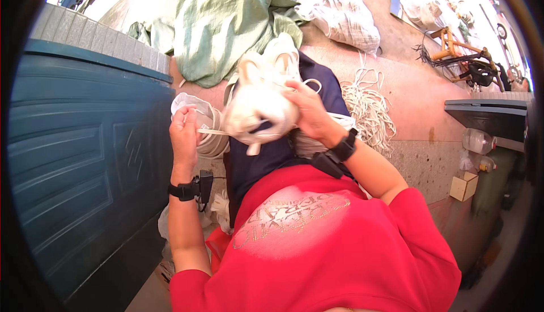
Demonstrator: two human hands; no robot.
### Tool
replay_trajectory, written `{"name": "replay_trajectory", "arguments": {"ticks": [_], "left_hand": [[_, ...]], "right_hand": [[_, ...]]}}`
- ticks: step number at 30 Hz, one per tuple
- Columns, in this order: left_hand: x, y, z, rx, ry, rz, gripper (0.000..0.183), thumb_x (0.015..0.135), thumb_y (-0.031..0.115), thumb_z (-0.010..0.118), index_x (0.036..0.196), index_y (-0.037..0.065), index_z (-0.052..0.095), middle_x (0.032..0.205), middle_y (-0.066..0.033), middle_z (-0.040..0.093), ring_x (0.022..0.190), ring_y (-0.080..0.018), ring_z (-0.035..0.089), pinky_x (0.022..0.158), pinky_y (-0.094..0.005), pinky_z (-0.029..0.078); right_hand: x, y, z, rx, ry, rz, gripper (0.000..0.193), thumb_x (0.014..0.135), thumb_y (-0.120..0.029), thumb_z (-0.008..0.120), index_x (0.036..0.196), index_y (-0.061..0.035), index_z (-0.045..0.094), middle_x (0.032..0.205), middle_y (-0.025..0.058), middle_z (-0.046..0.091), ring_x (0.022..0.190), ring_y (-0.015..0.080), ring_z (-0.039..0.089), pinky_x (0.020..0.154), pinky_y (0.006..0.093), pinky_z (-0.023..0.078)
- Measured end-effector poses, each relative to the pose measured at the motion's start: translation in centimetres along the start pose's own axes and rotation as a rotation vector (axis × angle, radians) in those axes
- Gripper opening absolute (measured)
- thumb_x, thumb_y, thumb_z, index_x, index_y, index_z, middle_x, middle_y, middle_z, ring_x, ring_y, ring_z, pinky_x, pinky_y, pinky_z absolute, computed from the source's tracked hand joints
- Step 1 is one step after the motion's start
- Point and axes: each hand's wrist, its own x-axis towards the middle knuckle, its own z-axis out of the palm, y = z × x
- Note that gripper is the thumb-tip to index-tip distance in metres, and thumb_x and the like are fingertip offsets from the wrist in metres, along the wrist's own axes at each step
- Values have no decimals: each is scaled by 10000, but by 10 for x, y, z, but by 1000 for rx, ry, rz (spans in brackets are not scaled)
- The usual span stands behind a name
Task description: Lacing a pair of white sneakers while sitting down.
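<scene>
Over my lap is a bulky, rounded white thing, blurred by motion, with a dark opening near its lower side and pale loops at its far end. I cannot make out its kind. My right hand grips its right edge, fingers curled over the top. At the left, my left hand is closed in a pinch on a white cord stretched taut toward the white thing. Just beyond that hand stands a soft white bag or basket, partly hidden. A tangled heap of white cords lies on the floor to the right.
A blue panelled door stands close on my left. Ahead lies a green cloth, with a stuffed white sack beside it. Farther right are a wooden frame, plastic bottles and a small box.
</scene>
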Motion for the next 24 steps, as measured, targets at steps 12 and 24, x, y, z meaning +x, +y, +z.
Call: {"name": "replay_trajectory", "arguments": {"ticks": [12,24], "left_hand": [[16,-49,116,672,-423,122,337,908,304,444,1062,14,519,749,-47,584,549,-90,508,456,-209,402],[4,-16,116,933,-312,280,303,882,233,497,1078,15,573,751,-100,625,611,-129,584,564,-257,455]], "right_hand": [[-13,6,-101,-318,455,-115,447,851,-287,565,1152,14,428,967,71,540,862,113,490,774,277,416],[-3,4,-79,62,357,276,384,892,-451,404,1058,-138,551,988,48,586,874,156,525,775,327,413]]}}
